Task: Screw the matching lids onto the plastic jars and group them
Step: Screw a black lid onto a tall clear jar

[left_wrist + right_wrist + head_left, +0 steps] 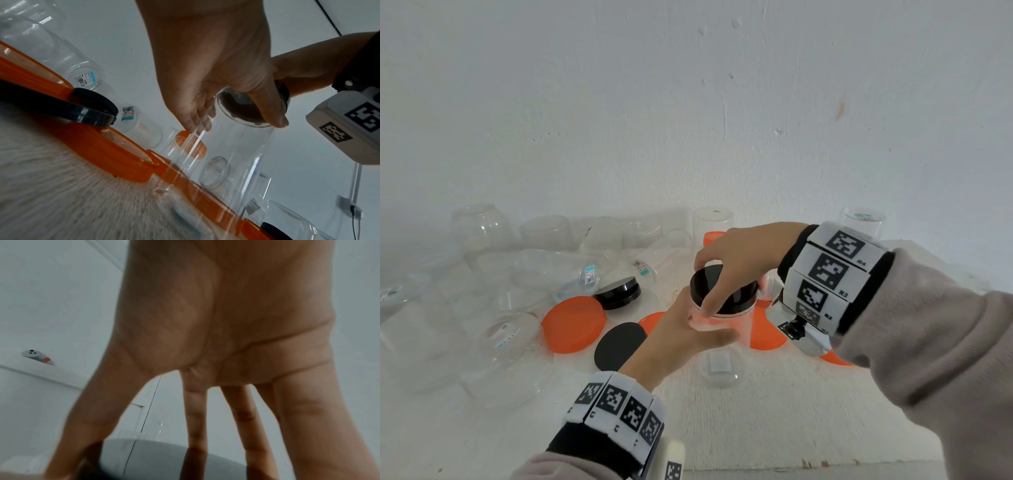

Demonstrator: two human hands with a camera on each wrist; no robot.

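A clear plastic jar (717, 346) stands upright in mid-table with a black lid (707, 279) on its mouth. My left hand (688, 329) grips the jar's upper wall from the left, thumb across the front. From the right, my right hand (722, 291) comes down over the lid, thumb and fingers curled round its rim. In the left wrist view the jar (236, 154) rises from the table and the lid (246, 105) shows through its wall. The right wrist view shows spread fingers (195, 426) reaching down onto the dark lid (164, 459).
Loose lids lie around the jar: an orange lid (573, 323), a flat black lid (619, 344), stacked black lids (618, 293) and more orange lids (768, 334) to the right. Several clear open jars (506, 356) crowd the left and back, against a white wall (688, 120).
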